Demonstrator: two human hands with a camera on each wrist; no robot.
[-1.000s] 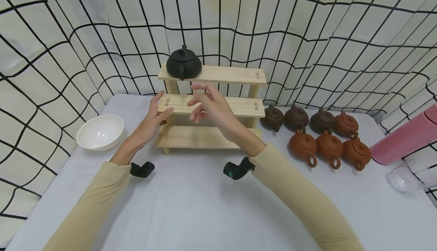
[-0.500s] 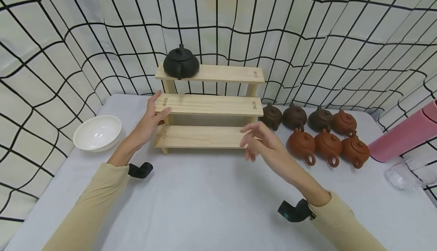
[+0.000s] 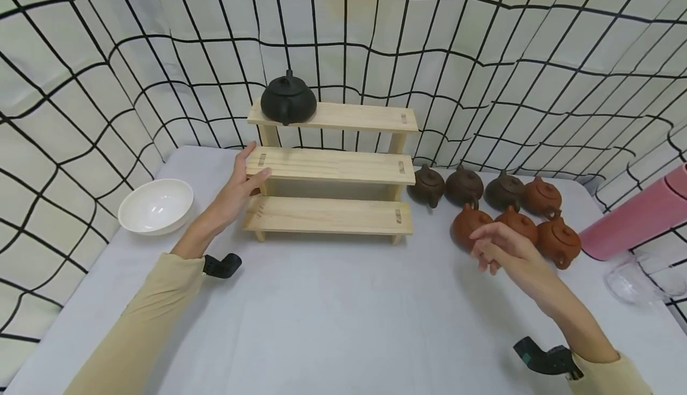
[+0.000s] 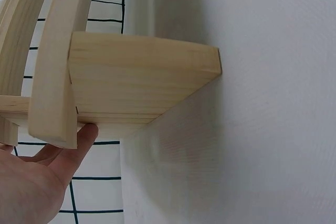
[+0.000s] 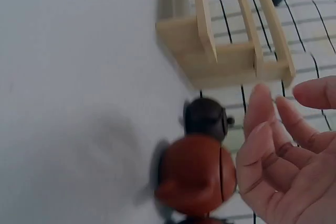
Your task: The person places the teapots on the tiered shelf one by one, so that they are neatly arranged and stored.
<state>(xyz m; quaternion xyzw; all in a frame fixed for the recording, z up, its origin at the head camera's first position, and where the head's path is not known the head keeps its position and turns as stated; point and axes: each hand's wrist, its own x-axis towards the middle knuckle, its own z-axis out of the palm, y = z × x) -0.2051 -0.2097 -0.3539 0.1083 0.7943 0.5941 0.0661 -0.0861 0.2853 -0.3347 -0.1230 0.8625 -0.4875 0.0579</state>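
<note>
A three-tier wooden shelf (image 3: 327, 216) stands on the white-covered table, with a black teapot (image 3: 288, 99) on the left of its top board. My left hand (image 3: 231, 191) holds the left end of the middle board, thumb at the front and fingers at the side; the left wrist view shows fingers (image 4: 79, 150) against the wood. Over the front row of reddish-brown teapots hovers my right hand (image 3: 507, 249), fingers loosely bent and holding nothing. It partly hides the nearest reddish-brown teapot (image 3: 468, 225). In the right wrist view, the hand is beside a reddish-brown teapot (image 5: 191, 174).
Dark brown teapots (image 3: 464, 186) stand behind the reddish-brown ones, right of the shelf. A white bowl (image 3: 155, 207) sits at the left. A pink cylinder (image 3: 633, 216) and a clear glass vessel (image 3: 638, 278) are at the far right. Black wire mesh (image 3: 343, 43) encloses the table.
My right hand has moved from in front of the shelf's middle board, right and toward me, to above the reddish-brown teapots. The left hand stays on the shelf.
</note>
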